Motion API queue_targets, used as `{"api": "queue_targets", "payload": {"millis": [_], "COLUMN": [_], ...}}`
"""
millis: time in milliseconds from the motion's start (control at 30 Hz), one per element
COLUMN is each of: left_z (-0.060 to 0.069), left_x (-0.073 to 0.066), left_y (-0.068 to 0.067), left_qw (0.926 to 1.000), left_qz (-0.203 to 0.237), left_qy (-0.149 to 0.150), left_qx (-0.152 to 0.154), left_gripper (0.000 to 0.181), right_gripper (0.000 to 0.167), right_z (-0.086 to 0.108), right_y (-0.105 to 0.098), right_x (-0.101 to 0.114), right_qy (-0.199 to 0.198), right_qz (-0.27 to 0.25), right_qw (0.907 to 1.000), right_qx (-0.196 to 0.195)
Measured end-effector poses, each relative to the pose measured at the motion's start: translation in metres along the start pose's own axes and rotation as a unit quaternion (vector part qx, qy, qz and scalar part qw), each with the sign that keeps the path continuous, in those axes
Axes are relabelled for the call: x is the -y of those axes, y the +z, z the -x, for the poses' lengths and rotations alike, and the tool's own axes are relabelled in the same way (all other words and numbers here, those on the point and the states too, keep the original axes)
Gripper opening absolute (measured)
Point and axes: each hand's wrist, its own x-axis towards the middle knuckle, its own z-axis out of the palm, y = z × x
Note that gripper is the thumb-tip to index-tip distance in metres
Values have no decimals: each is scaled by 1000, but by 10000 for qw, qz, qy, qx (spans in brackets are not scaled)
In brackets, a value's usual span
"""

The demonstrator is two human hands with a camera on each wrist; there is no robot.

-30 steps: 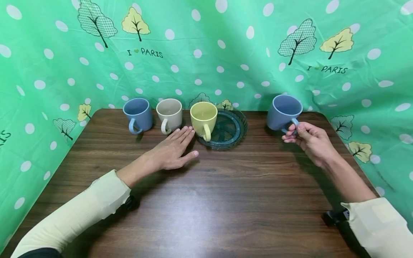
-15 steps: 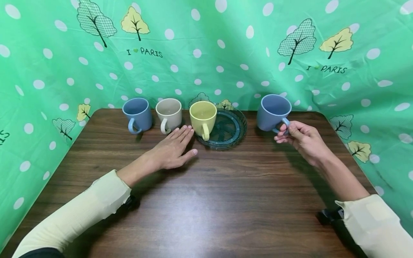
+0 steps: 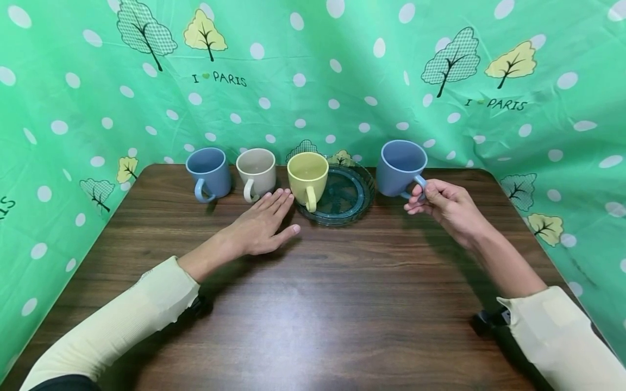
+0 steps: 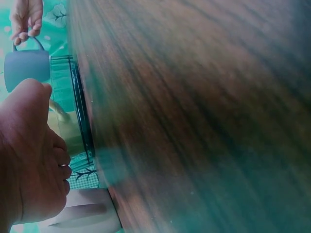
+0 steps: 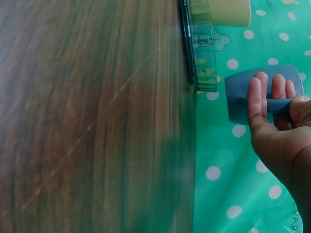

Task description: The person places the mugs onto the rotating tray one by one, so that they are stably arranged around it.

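Note:
My right hand (image 3: 452, 209) grips the handle of a blue mug (image 3: 400, 169), holding it upright in the air just right of a teal glass dish (image 3: 359, 203). In the right wrist view a gap shows between the blue mug (image 5: 238, 92) and the wooden table. A yellow mug (image 3: 307, 176) stands in the left part of the dish, its handle toward me. My left hand (image 3: 261, 225) lies with straight fingers beside the dish; its fingertips are close to the yellow mug, and whether they touch the dish I cannot tell. The left wrist view shows the dish (image 4: 82, 111) past that hand.
Left of the dish a beige mug (image 3: 256, 171) and another blue mug (image 3: 209, 174) stand in a row near the back edge of the brown wooden table (image 3: 313, 304). A green dotted cloth (image 3: 313, 65) hangs behind and at both sides.
My right hand has carried the blue mug leftward, closer to the glass dish, and slightly higher. The left hand and the other mugs have stayed in place.

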Motion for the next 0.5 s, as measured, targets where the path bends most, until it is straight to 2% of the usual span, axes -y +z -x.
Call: {"api": "queue_targets", "payload": {"millis": [500], "left_z": [-1], "left_x": [1], "left_y": [2], "left_qw": [9999], "left_qz": [39], "left_qy": [15], "left_qx": [-116], "left_gripper": [78], "right_gripper": [31], "right_z": [-14], "right_y": [20], "right_x": [-2], "right_qy": [148], "right_qz": [138], "right_qw": [9998], "right_qx": [69]}}
